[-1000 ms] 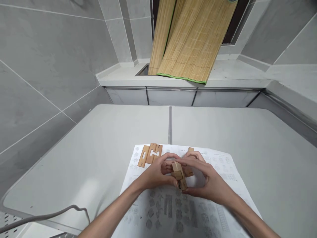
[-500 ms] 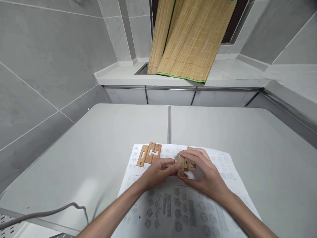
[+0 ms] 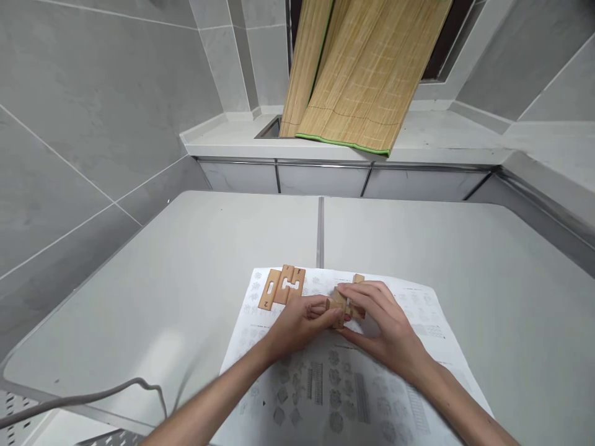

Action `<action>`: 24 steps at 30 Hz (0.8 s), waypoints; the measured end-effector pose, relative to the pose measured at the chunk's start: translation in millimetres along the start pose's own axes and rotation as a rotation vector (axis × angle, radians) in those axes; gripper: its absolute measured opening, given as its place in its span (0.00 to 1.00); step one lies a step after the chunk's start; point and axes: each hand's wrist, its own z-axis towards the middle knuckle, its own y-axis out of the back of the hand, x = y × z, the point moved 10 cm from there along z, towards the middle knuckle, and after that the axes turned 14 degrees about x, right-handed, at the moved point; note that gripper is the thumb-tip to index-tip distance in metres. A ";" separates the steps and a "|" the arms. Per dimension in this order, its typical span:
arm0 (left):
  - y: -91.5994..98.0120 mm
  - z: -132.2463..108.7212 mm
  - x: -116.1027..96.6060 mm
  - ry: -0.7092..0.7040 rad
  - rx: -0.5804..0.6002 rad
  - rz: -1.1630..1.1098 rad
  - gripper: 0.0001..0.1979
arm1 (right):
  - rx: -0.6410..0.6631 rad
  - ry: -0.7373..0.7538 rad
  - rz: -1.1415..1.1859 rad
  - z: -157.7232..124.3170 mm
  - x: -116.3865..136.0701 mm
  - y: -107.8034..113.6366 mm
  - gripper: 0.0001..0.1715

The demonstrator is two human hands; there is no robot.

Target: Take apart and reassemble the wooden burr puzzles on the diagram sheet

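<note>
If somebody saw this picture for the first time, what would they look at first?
Probably the big yellow mat with a green edge, at the top middle, above the white ledge. Then maybe the left hand and right hand, low in the middle, holding small wooden blocks over printed paper. Flat numbered pieces lie on its far left part.
</note>
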 end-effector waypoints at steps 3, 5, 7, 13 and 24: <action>-3.9 0.0 -1.5 -0.013 0.025 -0.126 0.22 | -0.020 -0.110 0.062 -1.3 -13.8 3.2 0.40; 0.6 -1.1 -3.8 -0.035 -0.018 -0.182 0.20 | -0.066 -0.201 0.094 -4.1 -25.9 8.7 0.40; 8.4 -2.7 -5.9 -0.055 -0.083 -0.203 0.19 | -0.121 -0.272 0.091 -7.5 -35.8 14.8 0.32; 19.7 -3.3 -6.2 -0.085 -0.167 -0.291 0.21 | -0.087 -0.400 -0.039 -9.9 -52.4 12.6 0.27; 15.6 -4.5 -14.6 -0.114 -0.127 -0.220 0.22 | 0.022 -0.508 -0.044 -14.8 -68.3 0.0 0.27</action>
